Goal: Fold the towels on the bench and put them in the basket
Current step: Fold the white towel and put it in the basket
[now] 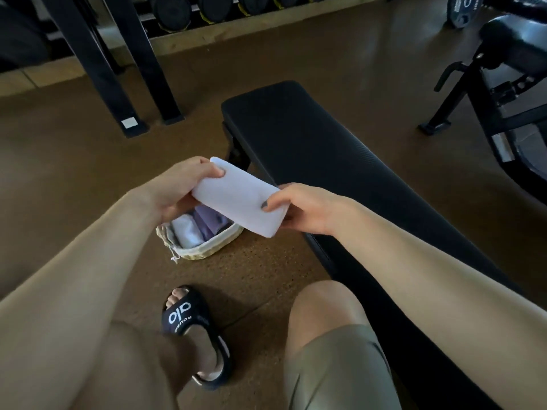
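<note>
A folded white towel (239, 195) is held in the air above the wicker basket (207, 252), between both my hands. My left hand (180, 184) grips its far upper end, thumb on top. My right hand (299, 208) pinches its near lower end, thumb on top and fingers underneath. The basket stands on the floor left of the black bench (310, 143) and holds folded towels (201, 226), white and pale purple ones. The towel in my hands hides part of the basket. No towel lies on the visible bench top.
I sit on the bench with my knee (322, 315) and a black slide sandal (192, 327) near the basket. A black rack's legs (118, 84) stand at the back left, weights on a shelf behind. Another bench frame (488, 93) stands at the right.
</note>
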Demonstrator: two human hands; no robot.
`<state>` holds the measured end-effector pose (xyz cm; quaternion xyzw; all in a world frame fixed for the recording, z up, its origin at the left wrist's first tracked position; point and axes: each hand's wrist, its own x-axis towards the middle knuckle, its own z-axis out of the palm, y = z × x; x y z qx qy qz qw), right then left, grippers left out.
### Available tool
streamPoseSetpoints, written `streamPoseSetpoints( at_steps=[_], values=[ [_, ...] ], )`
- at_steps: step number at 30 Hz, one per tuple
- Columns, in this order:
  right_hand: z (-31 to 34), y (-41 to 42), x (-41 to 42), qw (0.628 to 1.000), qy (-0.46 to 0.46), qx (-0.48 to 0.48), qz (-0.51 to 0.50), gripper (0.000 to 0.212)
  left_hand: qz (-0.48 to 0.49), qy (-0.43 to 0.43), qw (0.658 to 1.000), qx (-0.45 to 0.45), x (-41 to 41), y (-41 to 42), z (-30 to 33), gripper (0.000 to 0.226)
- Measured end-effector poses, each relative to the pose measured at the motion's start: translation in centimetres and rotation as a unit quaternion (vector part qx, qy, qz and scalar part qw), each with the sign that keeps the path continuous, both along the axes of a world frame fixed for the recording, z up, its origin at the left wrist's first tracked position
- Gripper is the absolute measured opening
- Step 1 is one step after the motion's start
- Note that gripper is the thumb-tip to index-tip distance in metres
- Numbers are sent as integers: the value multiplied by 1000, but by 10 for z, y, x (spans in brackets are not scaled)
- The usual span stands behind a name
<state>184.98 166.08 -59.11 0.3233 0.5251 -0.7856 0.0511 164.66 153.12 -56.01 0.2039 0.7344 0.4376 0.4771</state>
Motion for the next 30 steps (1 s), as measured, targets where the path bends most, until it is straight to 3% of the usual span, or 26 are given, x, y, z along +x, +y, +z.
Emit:
streamPoseSetpoints(
  at_steps=[4, 9, 13, 16, 25, 30],
  values=[
    [-21, -7, -59, 998, -41, 7, 52, 52, -21, 106, 993, -48, -51, -4, -9, 34],
    [-73, -26, -144, 982, -108, 131, 85, 62, -27, 227, 969, -96, -120, 0, -61, 39],
    [-136, -42, -211, 929, -179, 301, 124, 71, -56, 284, 951, -110, -168, 12, -126, 37],
    [-196, -48, -245, 904, -191, 357, 134, 73, -53, 286, 948, -127, -200, 18, -186, 31],
    [-306, -41, -282, 788, -212, 535, 218, 39, -96, 328, 928, -151, -233, 35, -320, 34],
    [-328, -42, -288, 780, -215, 549, 209, 33, -120, 374, 907, -153, -229, 37, -349, 32]
  ],
)
